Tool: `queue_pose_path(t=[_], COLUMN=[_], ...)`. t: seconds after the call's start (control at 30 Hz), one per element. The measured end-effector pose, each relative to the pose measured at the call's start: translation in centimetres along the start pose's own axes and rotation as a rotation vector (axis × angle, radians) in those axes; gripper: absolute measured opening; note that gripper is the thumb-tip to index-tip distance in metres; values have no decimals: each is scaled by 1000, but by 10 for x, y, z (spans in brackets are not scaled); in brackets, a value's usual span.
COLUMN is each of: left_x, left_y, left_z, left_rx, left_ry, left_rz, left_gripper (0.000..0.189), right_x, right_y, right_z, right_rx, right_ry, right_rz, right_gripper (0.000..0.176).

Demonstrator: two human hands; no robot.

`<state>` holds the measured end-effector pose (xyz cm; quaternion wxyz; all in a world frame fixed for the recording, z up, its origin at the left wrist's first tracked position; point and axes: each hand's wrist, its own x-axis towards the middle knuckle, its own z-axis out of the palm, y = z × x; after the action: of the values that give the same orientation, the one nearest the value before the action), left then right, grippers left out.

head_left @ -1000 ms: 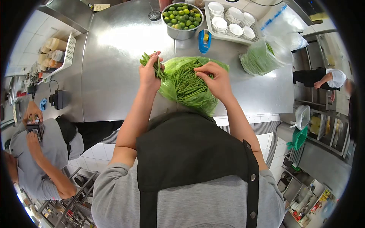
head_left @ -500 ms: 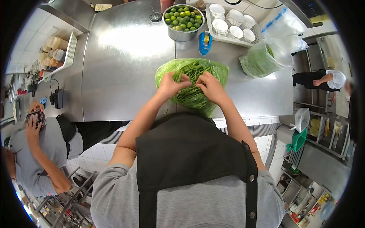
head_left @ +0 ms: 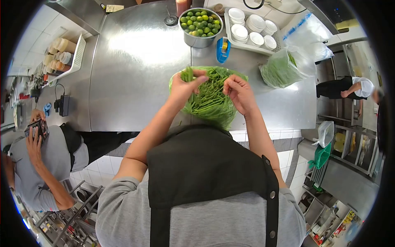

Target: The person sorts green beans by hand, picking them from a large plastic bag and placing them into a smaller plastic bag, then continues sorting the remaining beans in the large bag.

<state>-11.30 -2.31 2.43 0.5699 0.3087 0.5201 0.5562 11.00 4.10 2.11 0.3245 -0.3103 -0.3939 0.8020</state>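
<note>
An open clear plastic bag (head_left: pixel 222 117) full of thin green stalks (head_left: pixel 210 92) lies on the steel counter in front of me. Over its left side, my left hand (head_left: pixel 185 87) is closed on a small bunch of green stalks (head_left: pixel 187 74), whose tips stick up beyond the fingers. At the right side of the bag, my right hand (head_left: pixel 240 92) is raised with thumb and fingertips pinched together; whatever it may hold is too small to make out.
Beyond the bag are a pot of limes (head_left: pixel 200 39), a blue tape dispenser (head_left: pixel 222 50) and a crate of white dishes (head_left: pixel 251 44). Another bag of greens (head_left: pixel 282 68) stands right. A co-worker (head_left: pixel 45 164) at left holds a device; another person (head_left: pixel 358 87) stands far right.
My hands have moved apart: the right went outward to the right, and the left rose slightly with its bunch. More stalks in the bag now show between them.
</note>
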Motion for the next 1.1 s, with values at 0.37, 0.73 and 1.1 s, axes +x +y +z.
queue_pose_path(t=[0.37, 0.73, 1.1], left_x=[14, 25, 6], left_y=[10, -23, -19], left_z=[-5, -32, -29], left_rx=[-692, -884, -826], left_ry=[37, 160, -9], left_rz=[-87, -264, -374], left_gripper=[32, 25, 25], right_x=[-3, -2, 8], right_y=[16, -11, 58], right_z=[50, 53, 36], right_rx=[-575, -555, -1459], right_ry=[29, 105, -122], right_rz=[-41, -344, -287], right_gripper=[15, 9, 15])
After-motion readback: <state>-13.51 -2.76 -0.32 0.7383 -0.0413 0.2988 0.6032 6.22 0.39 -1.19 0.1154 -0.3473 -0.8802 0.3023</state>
